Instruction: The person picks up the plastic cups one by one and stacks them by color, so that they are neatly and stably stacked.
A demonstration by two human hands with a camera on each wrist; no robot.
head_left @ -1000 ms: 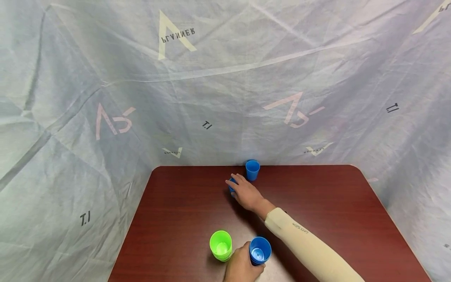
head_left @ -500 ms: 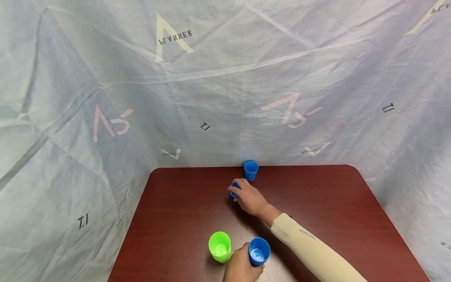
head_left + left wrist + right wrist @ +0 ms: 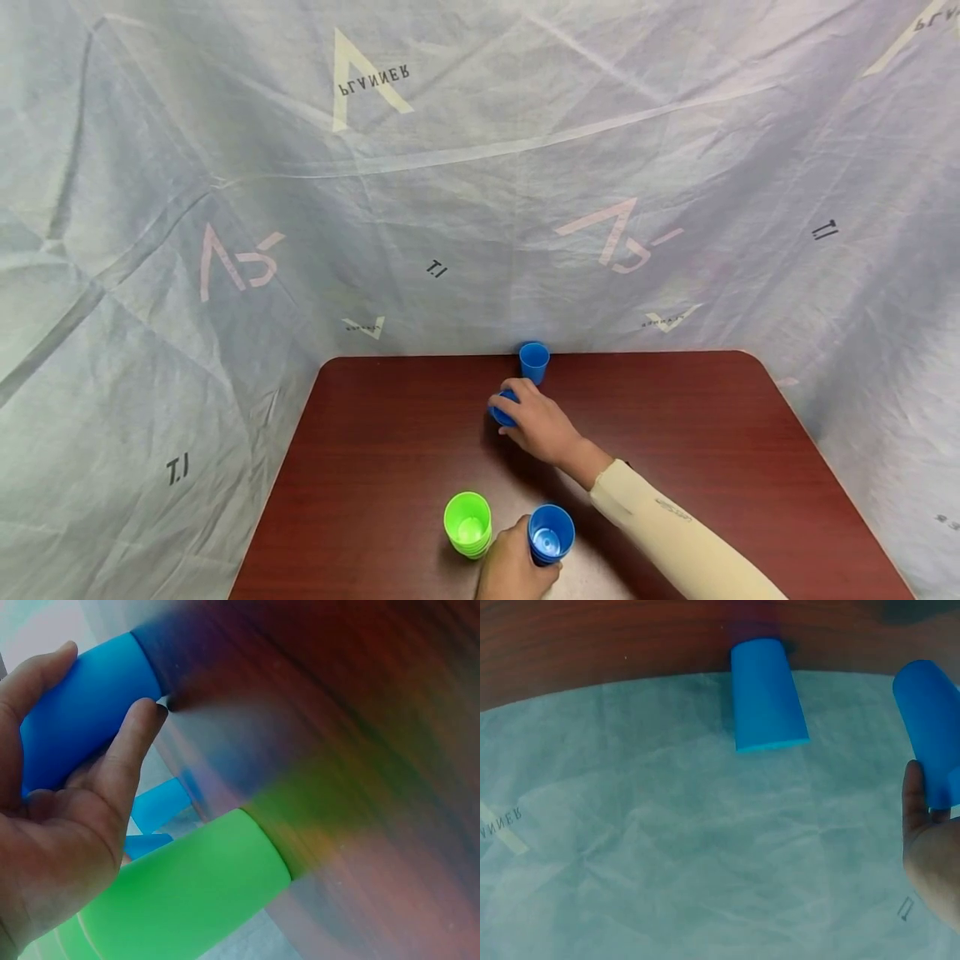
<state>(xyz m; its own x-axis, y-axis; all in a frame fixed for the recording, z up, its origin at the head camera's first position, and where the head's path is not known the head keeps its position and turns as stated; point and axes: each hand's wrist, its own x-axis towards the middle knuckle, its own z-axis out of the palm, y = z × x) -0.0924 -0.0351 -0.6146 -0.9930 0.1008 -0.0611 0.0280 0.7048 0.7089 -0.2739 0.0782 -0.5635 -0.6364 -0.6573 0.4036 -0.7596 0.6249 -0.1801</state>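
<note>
My left hand (image 3: 513,562) grips a stack of blue cups (image 3: 551,533) near the front of the table, the mouth facing up. In the left wrist view, the thumb and fingers of this hand (image 3: 71,802) wrap round the blue cup (image 3: 90,709). Farther back, my right hand (image 3: 543,427) holds a single blue cup (image 3: 506,408) from above, partly hidden by the fingers. The right wrist view shows that cup (image 3: 928,735) tilted, its base apart from the table. One more blue cup (image 3: 534,363) stands upright near the back edge, just beyond the right hand.
A stack of bright green cups (image 3: 468,525) stands directly left of my left hand. The dark red wooden table (image 3: 375,450) ends at a grey fabric sheet (image 3: 480,250) printed with letters, which hangs at the back and both sides.
My right hand has closed round the blue cup and brought it slightly toward me and to the right. The left hand and both stacks stay put, while the head view shifts slightly.
</note>
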